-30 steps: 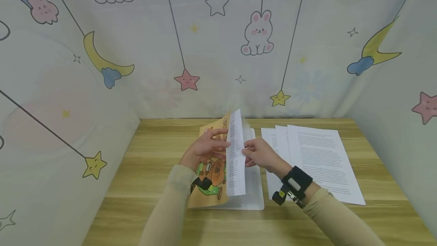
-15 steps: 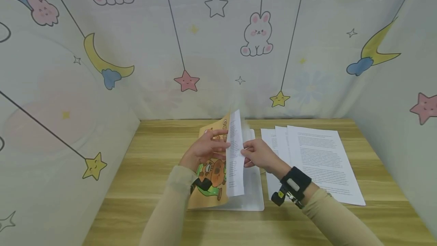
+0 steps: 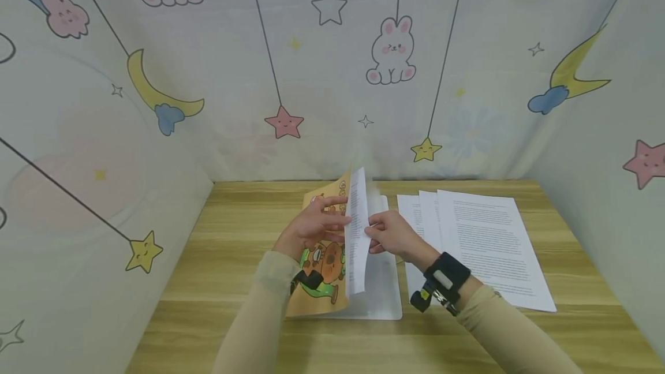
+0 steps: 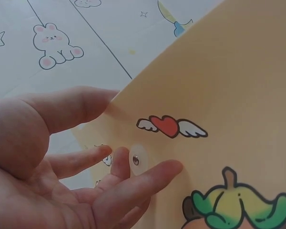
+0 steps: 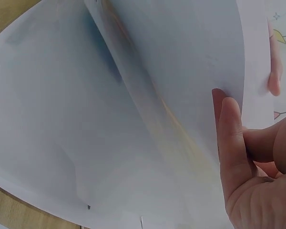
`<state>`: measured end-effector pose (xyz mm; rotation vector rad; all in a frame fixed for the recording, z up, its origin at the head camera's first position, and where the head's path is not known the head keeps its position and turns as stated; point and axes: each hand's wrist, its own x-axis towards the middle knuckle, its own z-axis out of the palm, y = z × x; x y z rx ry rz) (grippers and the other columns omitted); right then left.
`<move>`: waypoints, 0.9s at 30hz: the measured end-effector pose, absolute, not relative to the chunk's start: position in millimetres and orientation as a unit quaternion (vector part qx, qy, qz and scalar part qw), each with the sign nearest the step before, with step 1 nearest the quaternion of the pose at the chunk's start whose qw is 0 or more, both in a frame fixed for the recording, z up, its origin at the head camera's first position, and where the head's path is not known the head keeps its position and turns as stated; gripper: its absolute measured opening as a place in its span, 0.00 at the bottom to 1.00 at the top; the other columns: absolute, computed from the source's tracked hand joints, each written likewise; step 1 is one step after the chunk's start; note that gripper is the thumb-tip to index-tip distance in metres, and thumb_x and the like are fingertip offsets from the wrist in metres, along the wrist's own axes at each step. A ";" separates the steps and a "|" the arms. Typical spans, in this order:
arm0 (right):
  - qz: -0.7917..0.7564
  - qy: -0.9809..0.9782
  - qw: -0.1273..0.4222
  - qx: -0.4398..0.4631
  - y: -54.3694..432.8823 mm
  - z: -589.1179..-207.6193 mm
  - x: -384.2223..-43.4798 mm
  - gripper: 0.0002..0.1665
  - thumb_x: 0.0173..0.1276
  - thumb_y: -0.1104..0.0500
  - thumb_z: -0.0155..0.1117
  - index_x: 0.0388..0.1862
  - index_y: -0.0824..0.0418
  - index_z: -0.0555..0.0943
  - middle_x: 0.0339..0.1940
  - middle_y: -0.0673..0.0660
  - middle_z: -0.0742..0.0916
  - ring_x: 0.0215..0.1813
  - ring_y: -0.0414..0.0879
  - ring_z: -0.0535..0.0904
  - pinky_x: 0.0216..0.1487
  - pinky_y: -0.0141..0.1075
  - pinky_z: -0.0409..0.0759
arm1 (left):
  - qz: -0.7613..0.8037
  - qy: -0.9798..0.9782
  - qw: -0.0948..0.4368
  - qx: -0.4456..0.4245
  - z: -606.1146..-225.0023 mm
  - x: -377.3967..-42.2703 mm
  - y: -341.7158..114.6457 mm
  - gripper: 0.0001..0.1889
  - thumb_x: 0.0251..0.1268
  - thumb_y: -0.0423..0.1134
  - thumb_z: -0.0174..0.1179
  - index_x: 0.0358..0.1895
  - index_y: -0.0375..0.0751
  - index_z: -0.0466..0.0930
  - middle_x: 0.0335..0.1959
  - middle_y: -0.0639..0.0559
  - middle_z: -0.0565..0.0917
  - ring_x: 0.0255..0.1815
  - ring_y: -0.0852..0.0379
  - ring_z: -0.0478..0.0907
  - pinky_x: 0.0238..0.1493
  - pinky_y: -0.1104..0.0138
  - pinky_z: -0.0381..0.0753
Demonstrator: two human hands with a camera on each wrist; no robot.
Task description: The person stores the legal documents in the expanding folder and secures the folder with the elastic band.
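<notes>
Plainly, right hand (image 3: 397, 235) pinches printed sheet (image 3: 358, 244); left hand (image 3: 309, 226), spread, touches orange cover (image 3: 330, 264); print (image 3: 355, 206) seemingly illegible.

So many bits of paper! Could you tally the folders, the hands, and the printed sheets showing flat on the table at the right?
Folder: 1
Hands: 2 (left hand, right hand)
Flat printed sheets showing: 3 (left sheet, middle sheet, right sheet)
Total: 6
</notes>
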<state>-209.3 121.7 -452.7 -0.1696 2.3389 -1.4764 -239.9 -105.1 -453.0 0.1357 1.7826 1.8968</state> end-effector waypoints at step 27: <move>-0.531 0.822 0.196 -0.062 124.7 -453.4 -212.0 0.14 0.82 0.64 0.58 0.55 0.70 0.85 0.35 0.59 0.90 0.32 0.48 0.86 0.37 0.39 0.89 | 0.702 0.660 0.264 0.056 -451.1 -239.1 -103.7 0.34 0.72 0.30 0.66 0.79 0.43 0.66 0.62 0.32 0.79 0.51 0.41 0.87 0.43 0.49 0.89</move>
